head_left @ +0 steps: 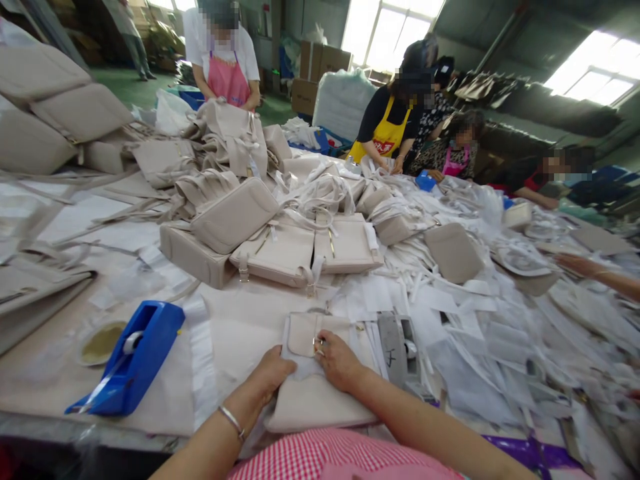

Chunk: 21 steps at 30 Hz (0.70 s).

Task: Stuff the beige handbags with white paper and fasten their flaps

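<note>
A beige bag (320,403) lies on the table right in front of me, its flap (301,333) towards the far side and a sheet of white tissue on it. My left hand (273,371) grips the bag's left edge, the thumb on top and the fingers partly hidden. With my right hand (340,360) I pinch the small metal buckle (318,343) at the flap's edge. Just right of the bag stands a grey tape dispenser (400,350).
A blue tape dispenser (135,360) and a small round dish (103,341) stand at left. Finished-looking beige bags (235,213) pile up beyond. White paper sheets (465,360) cover the right side. Co-workers, one in a yellow apron (387,130), stand around the table; another person's arm (595,270) reaches in from the right.
</note>
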Available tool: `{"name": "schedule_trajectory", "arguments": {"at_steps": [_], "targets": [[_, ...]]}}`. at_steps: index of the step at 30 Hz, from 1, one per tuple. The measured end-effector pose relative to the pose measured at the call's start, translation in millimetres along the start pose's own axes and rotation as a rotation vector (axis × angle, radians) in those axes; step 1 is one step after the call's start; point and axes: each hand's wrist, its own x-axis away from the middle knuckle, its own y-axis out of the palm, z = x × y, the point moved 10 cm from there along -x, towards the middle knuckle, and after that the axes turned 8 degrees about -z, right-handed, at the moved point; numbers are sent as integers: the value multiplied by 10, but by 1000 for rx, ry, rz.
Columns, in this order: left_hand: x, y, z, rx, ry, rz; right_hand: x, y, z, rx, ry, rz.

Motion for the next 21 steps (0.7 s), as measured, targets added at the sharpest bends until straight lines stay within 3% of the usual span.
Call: {"name": "schedule_trajectory", "arguments": {"at_steps": [11,17,21], "targets": [[82,129,96,36,58,-98,48,-125,93,-95,154,56],[147,128,142,10,77,-81,79,-187,115,-106,218,63],[147,83,138,-34,64,-41,109,-154,209,-256,271,85]]}}
